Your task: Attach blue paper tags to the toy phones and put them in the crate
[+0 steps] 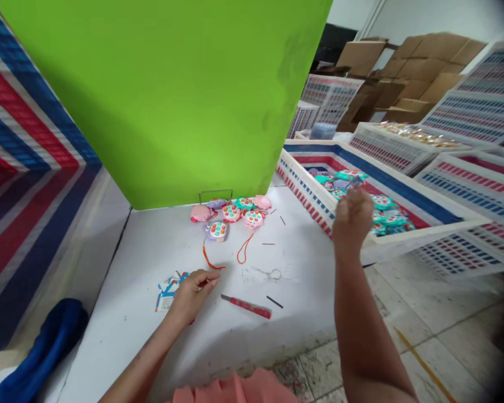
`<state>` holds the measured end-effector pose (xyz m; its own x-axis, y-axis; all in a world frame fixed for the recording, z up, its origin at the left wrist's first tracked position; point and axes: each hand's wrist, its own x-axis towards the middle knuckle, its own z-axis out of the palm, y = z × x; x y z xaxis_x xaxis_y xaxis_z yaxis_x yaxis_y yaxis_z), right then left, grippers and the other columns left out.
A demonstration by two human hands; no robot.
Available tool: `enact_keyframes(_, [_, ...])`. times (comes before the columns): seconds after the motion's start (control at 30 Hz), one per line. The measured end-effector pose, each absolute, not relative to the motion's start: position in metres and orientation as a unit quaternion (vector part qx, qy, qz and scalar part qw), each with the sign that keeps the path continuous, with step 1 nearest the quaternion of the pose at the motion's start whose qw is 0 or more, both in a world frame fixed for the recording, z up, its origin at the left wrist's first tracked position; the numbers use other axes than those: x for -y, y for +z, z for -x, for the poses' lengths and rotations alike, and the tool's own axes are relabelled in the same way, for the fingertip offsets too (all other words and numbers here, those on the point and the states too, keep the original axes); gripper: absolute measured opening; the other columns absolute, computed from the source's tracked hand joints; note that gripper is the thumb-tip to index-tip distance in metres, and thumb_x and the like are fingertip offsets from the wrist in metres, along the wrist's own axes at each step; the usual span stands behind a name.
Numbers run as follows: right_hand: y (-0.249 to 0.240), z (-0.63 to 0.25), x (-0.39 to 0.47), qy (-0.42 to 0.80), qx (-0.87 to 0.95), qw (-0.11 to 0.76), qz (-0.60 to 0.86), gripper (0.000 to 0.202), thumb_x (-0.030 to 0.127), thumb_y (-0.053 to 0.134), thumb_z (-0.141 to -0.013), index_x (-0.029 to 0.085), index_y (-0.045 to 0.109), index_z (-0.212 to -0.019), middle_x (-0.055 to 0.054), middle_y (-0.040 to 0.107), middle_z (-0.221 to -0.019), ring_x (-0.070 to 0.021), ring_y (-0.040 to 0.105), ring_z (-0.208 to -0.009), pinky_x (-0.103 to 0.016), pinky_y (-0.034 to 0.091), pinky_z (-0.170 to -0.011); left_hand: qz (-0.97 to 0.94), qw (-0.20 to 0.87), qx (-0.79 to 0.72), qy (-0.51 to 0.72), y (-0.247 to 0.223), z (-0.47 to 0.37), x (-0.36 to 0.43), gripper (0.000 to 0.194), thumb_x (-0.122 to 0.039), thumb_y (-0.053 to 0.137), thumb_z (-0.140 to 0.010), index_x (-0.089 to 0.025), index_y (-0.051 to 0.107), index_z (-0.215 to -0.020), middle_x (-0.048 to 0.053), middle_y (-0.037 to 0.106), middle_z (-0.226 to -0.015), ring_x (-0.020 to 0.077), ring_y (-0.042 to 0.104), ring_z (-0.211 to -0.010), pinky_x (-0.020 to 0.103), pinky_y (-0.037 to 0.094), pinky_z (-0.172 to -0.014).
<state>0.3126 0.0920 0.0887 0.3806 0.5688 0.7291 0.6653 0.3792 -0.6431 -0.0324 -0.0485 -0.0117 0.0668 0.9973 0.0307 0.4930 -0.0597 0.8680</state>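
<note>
My left hand (196, 291) hovers low over the white table, fingers curled and pressed together; whatever they hold, if anything, is hidden. Close to its fingertips ends the orange cord (210, 261) of a purple toy with coloured round buttons (217, 230). Partly under that hand lie printed cards (167, 291). My right hand (353, 212) is raised over the white crate (308, 196), blurred, its fingers closed; what they grip cannot be made out. Teal wrapped toys (388, 215) lie in the crate behind it. A red-handled cutter (250, 307) rests between the hands.
Several pink, red and teal toys (232, 212) sit against the green board (185, 101). A pink toy (253, 219) has a looped orange cord (244, 250). Small dark strips (274, 302) lie about. More crates (403, 148) and cardboard boxes (428, 61) stand to the right; blue cloth (46, 347) hangs at left.
</note>
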Motion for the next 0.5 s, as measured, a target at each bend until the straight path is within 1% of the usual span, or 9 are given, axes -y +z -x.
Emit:
enact_keyframes(0.07, [0.061, -0.287, -0.071, 0.008, 0.621, 0.536, 0.572, 0.025, 0.03, 0.047, -0.087, 0.017, 0.06, -0.103, -0.009, 0.064, -0.103, -0.0213, 0.059, -0.095, -0.039, 0.045, -0.086, -0.67, 0.339, -0.577, 0.321, -0.014, 0.03, 0.046, 0.021, -0.028, 0.052, -0.082, -0.022, 0.07, -0.092, 0.004, 0.069, -0.088, 0.0177, 0.062, -0.082, 0.029, 0.047, -0.074])
enact_keyframes(0.1, [0.043, -0.272, -0.058, 0.064, 0.667, 0.485, 0.561, 0.022, 0.03, 0.047, -0.087, 0.017, 0.062, -0.096, -0.007, 0.066, -0.096, -0.0205, 0.06, -0.089, -0.036, 0.046, -0.082, -0.684, 0.329, -0.573, 0.311, -0.016, 0.029, 0.045, 0.02, -0.026, 0.052, -0.083, -0.022, 0.07, -0.091, 0.004, 0.069, -0.086, 0.0177, 0.061, -0.081, 0.029, 0.046, -0.074])
enact_keyframes(0.13, [0.023, -0.257, -0.046, 0.119, 0.714, 0.422, 0.546, 0.02, 0.03, 0.049, -0.087, 0.018, 0.063, -0.095, -0.007, 0.066, -0.096, -0.0204, 0.06, -0.091, -0.035, 0.046, -0.083, -0.694, 0.321, -0.569, 0.303, -0.016, 0.029, 0.044, 0.02, -0.025, 0.052, -0.083, -0.021, 0.07, -0.09, 0.004, 0.068, -0.084, 0.0178, 0.061, -0.081, 0.029, 0.046, -0.074])
enact_keyframes(0.17, [0.004, -0.243, -0.034, 0.153, 0.745, 0.364, 0.537, 0.02, 0.031, 0.053, -0.085, 0.019, 0.063, -0.098, -0.006, 0.065, -0.098, -0.0213, 0.058, -0.095, -0.036, 0.044, -0.085, -0.7, 0.315, -0.567, 0.298, -0.017, 0.029, 0.044, 0.02, -0.024, 0.052, -0.083, -0.021, 0.07, -0.09, 0.004, 0.068, -0.084, 0.0178, 0.061, -0.08, 0.029, 0.045, -0.074])
enact_keyframes(0.23, [-0.029, -0.222, -0.013, 0.183, 0.782, 0.284, 0.524, 0.033, 0.032, 0.067, -0.075, 0.02, 0.061, -0.105, -0.007, 0.063, -0.102, -0.0234, 0.055, -0.097, -0.036, 0.043, -0.085, -0.707, 0.311, -0.566, 0.289, -0.017, 0.03, 0.044, 0.019, -0.024, 0.052, -0.083, -0.021, 0.07, -0.09, 0.004, 0.068, -0.083, 0.0177, 0.061, -0.08, 0.029, 0.045, -0.074])
enact_keyframes(0.27, [-0.041, -0.215, -0.005, 0.184, 0.792, 0.251, 0.526, 0.035, 0.03, 0.071, -0.071, 0.02, 0.062, -0.103, -0.007, 0.063, -0.1, -0.0241, 0.054, -0.096, -0.037, 0.042, -0.083, -0.708, 0.312, -0.565, 0.286, -0.017, 0.031, 0.044, 0.019, -0.025, 0.052, -0.084, -0.02, 0.069, -0.09, 0.005, 0.068, -0.083, 0.0176, 0.061, -0.079, 0.029, 0.045, -0.074])
enact_keyframes(0.33, [-0.055, -0.206, 0.005, 0.174, 0.795, 0.218, 0.538, 0.021, 0.023, 0.071, -0.071, 0.02, 0.064, -0.09, -0.006, 0.062, -0.093, -0.0236, 0.054, -0.09, -0.036, 0.041, -0.079, -0.707, 0.316, -0.566, 0.282, -0.017, 0.032, 0.044, 0.019, -0.025, 0.052, -0.084, -0.02, 0.069, -0.09, 0.005, 0.068, -0.083, 0.0175, 0.061, -0.079, 0.028, 0.045, -0.074])
enact_keyframes(0.4, [-0.056, -0.201, 0.01, 0.181, 0.796, 0.218, 0.534, 0.007, 0.015, 0.065, -0.075, 0.019, 0.063, -0.08, -0.005, 0.061, -0.087, -0.0215, 0.053, -0.086, -0.033, 0.04, -0.076, -0.703, 0.32, -0.569, 0.283, -0.018, 0.03, 0.045, 0.019, -0.025, 0.053, -0.083, -0.019, 0.069, -0.092, 0.005, 0.068, -0.084, 0.0172, 0.061, -0.079, 0.028, 0.045, -0.074])
enact_keyframes(0.5, [-0.044, -0.195, 0.013, 0.221, 0.802, 0.244, 0.498, 0.005, 0.014, 0.06, -0.081, 0.019, 0.059, -0.082, -0.003, 0.061, -0.085, -0.0186, 0.054, -0.083, -0.029, 0.04, -0.072, -0.696, 0.327, -0.57, 0.289, -0.02, 0.024, 0.045, 0.02, -0.026, 0.055, -0.082, -0.02, 0.068, -0.097, 0.005, 0.068, -0.09, 0.0169, 0.061, -0.079, 0.028, 0.046, -0.074])
